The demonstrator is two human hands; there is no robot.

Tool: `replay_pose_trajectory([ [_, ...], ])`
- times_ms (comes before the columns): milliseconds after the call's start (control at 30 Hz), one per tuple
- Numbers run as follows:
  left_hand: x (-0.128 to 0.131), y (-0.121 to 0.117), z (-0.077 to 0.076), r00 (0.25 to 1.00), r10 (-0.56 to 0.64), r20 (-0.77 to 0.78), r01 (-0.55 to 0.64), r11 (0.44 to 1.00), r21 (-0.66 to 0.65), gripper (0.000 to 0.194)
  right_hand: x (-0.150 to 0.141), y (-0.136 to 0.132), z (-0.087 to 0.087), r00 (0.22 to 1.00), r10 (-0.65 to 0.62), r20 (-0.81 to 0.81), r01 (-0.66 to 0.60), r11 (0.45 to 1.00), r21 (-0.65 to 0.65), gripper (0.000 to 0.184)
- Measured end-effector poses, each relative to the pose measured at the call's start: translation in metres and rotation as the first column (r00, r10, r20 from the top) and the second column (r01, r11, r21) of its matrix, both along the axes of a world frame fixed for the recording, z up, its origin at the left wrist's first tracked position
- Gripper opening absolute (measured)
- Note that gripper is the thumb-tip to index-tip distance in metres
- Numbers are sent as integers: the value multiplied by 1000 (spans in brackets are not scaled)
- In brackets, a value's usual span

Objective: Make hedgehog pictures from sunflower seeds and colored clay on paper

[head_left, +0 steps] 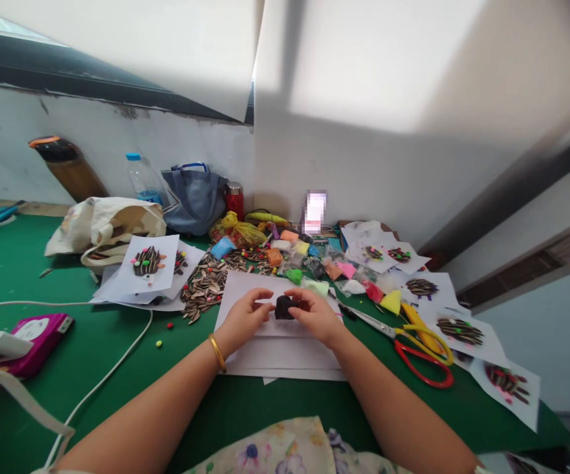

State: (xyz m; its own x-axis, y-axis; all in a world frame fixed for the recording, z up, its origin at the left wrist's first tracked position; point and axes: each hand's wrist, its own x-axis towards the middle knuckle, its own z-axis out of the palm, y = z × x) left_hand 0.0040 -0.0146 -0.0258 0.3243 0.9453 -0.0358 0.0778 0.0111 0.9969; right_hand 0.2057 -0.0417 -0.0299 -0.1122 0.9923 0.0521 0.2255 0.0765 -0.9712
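A small black lump of what looks like modelling clay (283, 307) is between my hands, above white paper sheets (285, 359). My right hand (314, 316) has its thumb and fingers on the lump's right side. Just left of it, my left hand (246, 317) is curved with thumb and fingers apart, a small gap short of the lump. Striped sunflower seeds (206, 289) are heaped beyond my left hand. Past the paper lie several small bags of coloured clay, among them a green one (293, 276) and a pink one (347, 269).
Scissors with red and yellow handles (408, 342) lie to the right. Sheets with seed-covered figures (460, 331) line the right edge; more sheets (134, 280) lie left. A white cable (112, 388) crosses the green table (191, 421) near a purple box (43, 342). Bags and bottles stand behind.
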Motion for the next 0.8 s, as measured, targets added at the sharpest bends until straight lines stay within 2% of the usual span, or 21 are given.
replay_pose_trajectory([
  [100, -1, 0, 0, 995, 26, -98, -17, 996, 91, 31, -4, -1, -1, 999, 19, -28, -18, 999, 36, 38],
  [200, 0, 1, -1, 996, 24, -91, -14, 994, 112, 34, -6, -3, 0, 999, 46, -23, -45, 998, 54, 36],
  [367, 3, 2, -5, 991, 80, -108, -61, 983, 173, 27, -4, -4, 3, 986, 0, 170, -23, 991, 131, 30],
  [533, 3, 3, -8, 973, 147, -178, -99, 962, 253, 23, -2, -1, -1, 935, -65, 347, -25, 968, 249, 22],
  [800, 3, 3, -9, 959, 143, -244, -58, 944, 325, 16, -2, 2, -7, 899, -77, 432, -51, 960, 277, 24],
])
